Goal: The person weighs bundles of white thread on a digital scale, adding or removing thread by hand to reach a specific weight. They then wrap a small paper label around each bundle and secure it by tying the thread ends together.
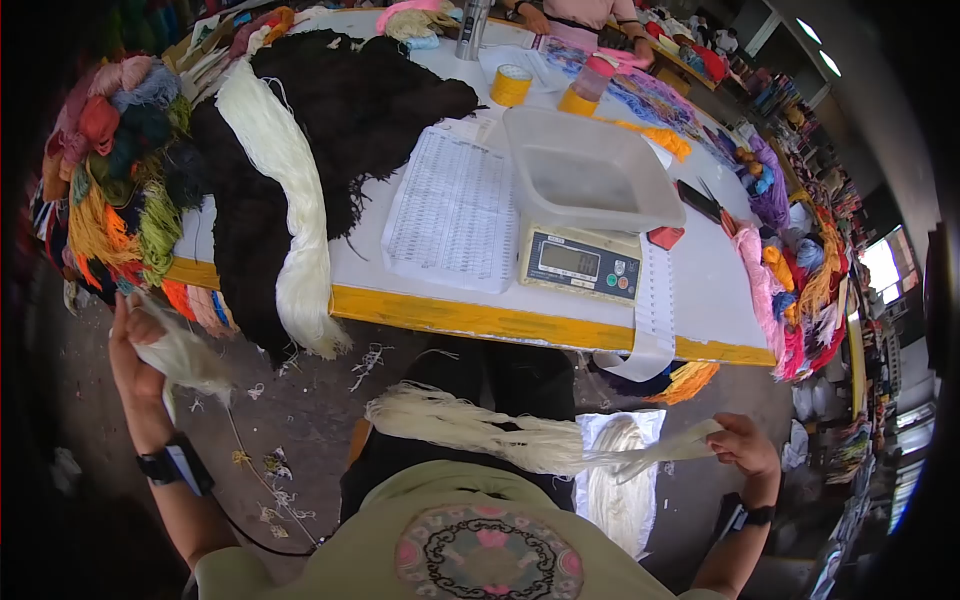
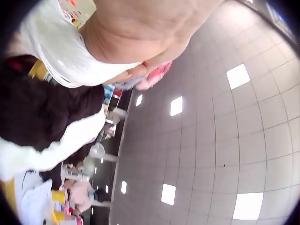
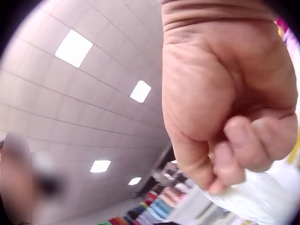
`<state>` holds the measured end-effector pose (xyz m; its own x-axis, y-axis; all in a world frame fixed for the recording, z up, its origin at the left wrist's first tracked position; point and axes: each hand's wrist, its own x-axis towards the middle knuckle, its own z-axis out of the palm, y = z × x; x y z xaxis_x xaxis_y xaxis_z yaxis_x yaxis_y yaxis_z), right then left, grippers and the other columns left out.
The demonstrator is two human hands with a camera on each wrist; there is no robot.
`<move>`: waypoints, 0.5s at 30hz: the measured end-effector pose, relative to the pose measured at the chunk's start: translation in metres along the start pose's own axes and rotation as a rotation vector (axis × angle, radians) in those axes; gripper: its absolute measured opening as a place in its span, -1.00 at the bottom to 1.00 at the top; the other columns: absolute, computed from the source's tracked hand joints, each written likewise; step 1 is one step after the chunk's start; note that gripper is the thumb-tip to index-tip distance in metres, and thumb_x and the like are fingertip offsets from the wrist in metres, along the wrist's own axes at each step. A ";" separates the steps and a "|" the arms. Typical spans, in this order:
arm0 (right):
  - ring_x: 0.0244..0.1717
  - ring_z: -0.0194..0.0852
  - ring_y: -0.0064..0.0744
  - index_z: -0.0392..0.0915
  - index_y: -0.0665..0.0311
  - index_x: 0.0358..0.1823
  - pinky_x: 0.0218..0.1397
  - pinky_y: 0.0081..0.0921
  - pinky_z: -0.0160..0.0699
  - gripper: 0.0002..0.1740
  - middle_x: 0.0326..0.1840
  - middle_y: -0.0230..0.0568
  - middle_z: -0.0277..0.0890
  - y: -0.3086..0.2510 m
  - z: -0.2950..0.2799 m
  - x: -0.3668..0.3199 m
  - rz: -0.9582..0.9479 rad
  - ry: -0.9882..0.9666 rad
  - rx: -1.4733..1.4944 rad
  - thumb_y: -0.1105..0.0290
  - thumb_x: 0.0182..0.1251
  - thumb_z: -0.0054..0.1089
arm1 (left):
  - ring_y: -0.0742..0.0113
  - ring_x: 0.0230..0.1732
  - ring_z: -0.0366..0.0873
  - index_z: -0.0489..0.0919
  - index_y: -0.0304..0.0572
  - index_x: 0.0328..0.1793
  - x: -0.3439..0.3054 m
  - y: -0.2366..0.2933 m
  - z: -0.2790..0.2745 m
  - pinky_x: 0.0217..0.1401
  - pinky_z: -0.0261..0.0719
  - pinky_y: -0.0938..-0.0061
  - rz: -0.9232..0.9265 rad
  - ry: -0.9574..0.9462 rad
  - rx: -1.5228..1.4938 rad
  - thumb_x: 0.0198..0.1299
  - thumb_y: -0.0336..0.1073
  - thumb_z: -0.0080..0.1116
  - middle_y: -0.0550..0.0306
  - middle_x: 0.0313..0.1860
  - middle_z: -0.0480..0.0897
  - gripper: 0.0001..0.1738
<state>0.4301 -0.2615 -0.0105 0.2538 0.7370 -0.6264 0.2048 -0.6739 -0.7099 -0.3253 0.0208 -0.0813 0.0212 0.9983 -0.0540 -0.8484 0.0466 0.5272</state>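
Note:
At the far left, my left hand (image 1: 138,350) grips a hank of cream yarn (image 1: 190,362) that hangs off its inner side. In the left wrist view, white strands (image 2: 61,49) loop down and run under the curled fingers. My right hand (image 1: 745,447) holds one end of another cream skein (image 1: 480,428), its fingers curled tight in the right wrist view. That skein stretches leftward over the lap, its loose end frayed. Beneath its right part lies more cream yarn (image 1: 617,490) on a white sheet (image 1: 650,440).
On the table stand a digital scale (image 1: 580,262) with a plastic tub (image 1: 600,215), printed sheets (image 1: 450,210), yellow tape (image 1: 511,86) and scissors (image 1: 722,215). Dark brown yarn (image 1: 340,110) and a long white hank (image 1: 290,190) drape over the edge. Colourful yarn (image 1: 115,130) is piled left.

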 end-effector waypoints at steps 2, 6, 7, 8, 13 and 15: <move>-0.78 0.22 -0.59 0.50 0.35 -0.21 -0.76 -0.62 0.13 -0.84 -0.64 -0.32 0.37 -0.045 0.015 -0.035 -0.215 0.241 0.261 0.42 0.24 0.15 | 0.66 -0.62 0.12 0.49 -0.32 -0.07 -0.007 -0.053 0.049 -0.55 0.14 0.69 -0.019 -0.017 -0.029 0.48 -0.20 -0.08 0.43 -0.60 0.23 -0.71; -0.44 0.41 -0.55 0.33 0.36 0.17 -0.46 -0.56 0.43 -0.58 -0.43 -0.32 0.36 -0.143 0.001 -0.062 -1.009 0.296 0.475 0.15 0.55 -0.11 | 0.66 -0.60 0.16 0.51 -0.22 -0.04 0.005 -0.133 0.107 -0.53 0.11 0.70 0.039 -0.146 0.344 0.38 -0.26 0.08 0.45 -0.60 0.25 -0.81; -0.13 0.38 -0.52 0.33 0.35 0.19 -0.11 -0.47 0.44 -0.64 -0.17 -0.28 0.37 -0.170 -0.019 -0.066 -1.123 -0.126 0.445 0.23 0.58 -0.20 | 0.64 -0.59 0.20 0.54 -0.23 -0.06 0.013 -0.152 0.111 -0.52 0.12 0.70 0.024 -0.143 0.408 0.35 -0.24 0.13 0.43 -0.60 0.29 -0.79; 0.07 0.37 -0.43 0.32 0.35 0.19 0.23 -0.39 0.37 -0.67 -0.02 -0.26 0.37 -0.200 -0.025 -0.068 -1.257 -0.053 0.287 0.31 0.58 -0.24 | 0.60 -0.58 0.23 0.57 -0.24 -0.11 0.017 -0.169 0.124 -0.50 0.15 0.67 0.033 -0.090 0.497 0.32 -0.23 0.17 0.40 -0.60 0.33 -0.78; 0.07 0.35 -0.25 0.35 0.36 -0.06 0.39 -0.17 0.12 -0.78 -0.12 -0.19 0.39 -0.343 -0.065 -0.059 -1.517 0.179 0.235 0.34 0.49 -0.16 | 0.56 -0.59 0.28 0.52 -0.09 -0.47 0.058 -0.251 0.112 -0.49 0.21 0.60 0.070 -0.025 0.761 0.28 -0.16 0.22 0.37 -0.63 0.40 -0.70; -0.08 0.38 -0.26 0.38 0.35 -0.23 0.24 -0.19 0.26 -0.80 -0.25 -0.20 0.40 -0.394 -0.049 -0.052 -1.597 0.221 0.270 0.33 0.44 -0.10 | 0.55 -0.60 0.29 0.48 -0.06 -0.57 0.072 -0.275 0.078 -0.50 0.23 0.56 -0.063 0.093 0.993 0.27 -0.10 0.22 0.38 -0.64 0.40 -0.62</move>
<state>0.3826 -0.0366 0.3171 0.0860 0.5994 0.7958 0.2213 0.7673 -0.6018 -0.0497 0.0822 -0.1642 -0.0267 0.9884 -0.1497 -0.0192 0.1492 0.9886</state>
